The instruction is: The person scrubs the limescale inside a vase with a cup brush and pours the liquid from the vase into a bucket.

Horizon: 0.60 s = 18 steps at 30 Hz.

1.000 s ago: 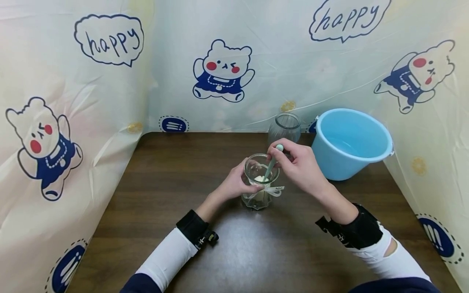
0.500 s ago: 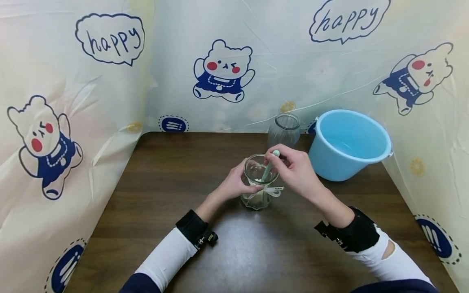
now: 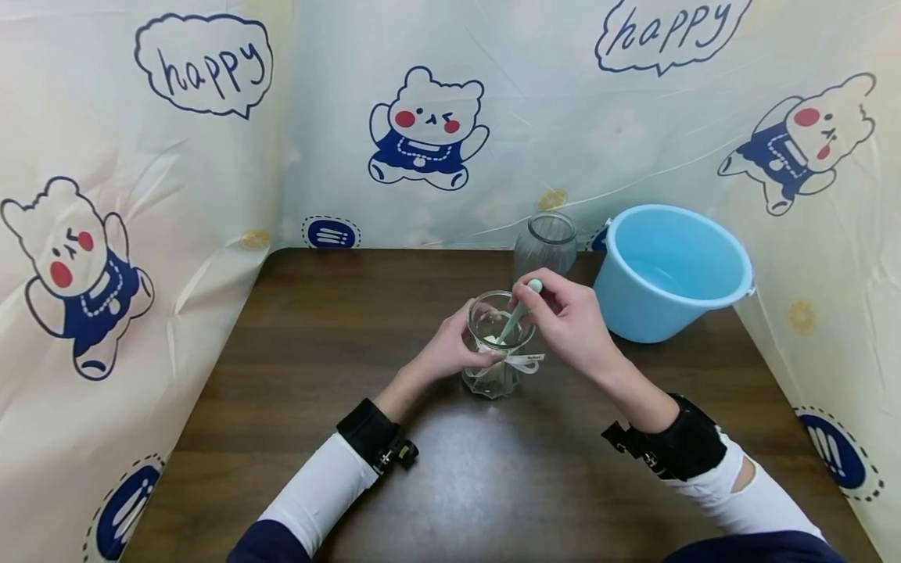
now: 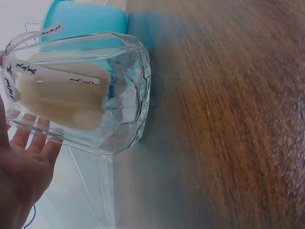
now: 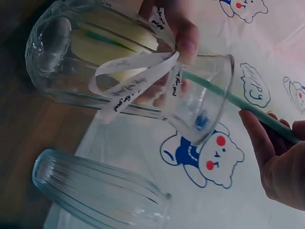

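Observation:
A clear glass jar (image 3: 493, 380) with a printed white ribbon bow (image 5: 126, 86) round its neck is upright at mid-table. My left hand (image 3: 453, 349) grips it near the neck, thumb across the front. Whether its base touches the table I cannot tell. Inside the jar is the cream sponge head (image 4: 62, 95) of a sponge brush, whose green handle (image 5: 214, 88) slants out through the mouth. My right hand (image 3: 566, 319) pinches this handle near its upper end, just above the rim.
Behind my right hand stands a second, ribbed glass jar (image 3: 545, 246), its lower part hidden in the head view. A light-blue bucket (image 3: 644, 305) is to the right on the brown wooden table (image 3: 338, 328). Printed curtain (image 3: 429, 219) encloses the back and sides.
My right hand dipped with the brush handle towards the jar's mouth, then rose again a little. The left hand keeps its grip on the jar in the same place.

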Motion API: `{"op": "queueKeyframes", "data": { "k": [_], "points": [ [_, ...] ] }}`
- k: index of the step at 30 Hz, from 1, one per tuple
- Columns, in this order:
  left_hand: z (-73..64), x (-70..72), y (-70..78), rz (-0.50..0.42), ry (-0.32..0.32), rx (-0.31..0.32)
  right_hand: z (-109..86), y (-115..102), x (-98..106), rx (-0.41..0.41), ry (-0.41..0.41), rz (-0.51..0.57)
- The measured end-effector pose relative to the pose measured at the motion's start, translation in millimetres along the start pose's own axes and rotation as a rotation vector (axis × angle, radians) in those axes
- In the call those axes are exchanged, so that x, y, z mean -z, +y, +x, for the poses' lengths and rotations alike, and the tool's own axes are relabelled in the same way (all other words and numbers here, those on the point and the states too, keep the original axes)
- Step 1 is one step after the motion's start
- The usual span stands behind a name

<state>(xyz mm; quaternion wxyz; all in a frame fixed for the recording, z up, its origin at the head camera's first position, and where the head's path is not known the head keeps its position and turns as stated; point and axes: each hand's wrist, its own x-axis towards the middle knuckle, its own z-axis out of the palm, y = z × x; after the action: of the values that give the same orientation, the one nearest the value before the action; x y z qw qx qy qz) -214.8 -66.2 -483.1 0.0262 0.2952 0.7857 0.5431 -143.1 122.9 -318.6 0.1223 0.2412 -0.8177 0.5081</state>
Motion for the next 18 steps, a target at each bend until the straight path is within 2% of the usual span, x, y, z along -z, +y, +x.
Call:
{"op": "queueKeyframes", "data": {
  "k": [10, 16, 18],
  "points": [
    [0.4, -1.2, 2.6, 0.015, -0.002, 0.019, 7.5, 6.9, 7.2, 0.154, 0.063, -0.008],
    [-4.7, 8.0, 34.5, 0.002, -0.017, 0.034, 8.3, 9.0, 2.7, 0.180, 0.055, -0.028],
    [-5.5, 9.8, 39.1, 0.001, -0.014, 0.035, 7.2, 9.2, -1.9, 0.169, 0.047, -0.031]
  ]
}}
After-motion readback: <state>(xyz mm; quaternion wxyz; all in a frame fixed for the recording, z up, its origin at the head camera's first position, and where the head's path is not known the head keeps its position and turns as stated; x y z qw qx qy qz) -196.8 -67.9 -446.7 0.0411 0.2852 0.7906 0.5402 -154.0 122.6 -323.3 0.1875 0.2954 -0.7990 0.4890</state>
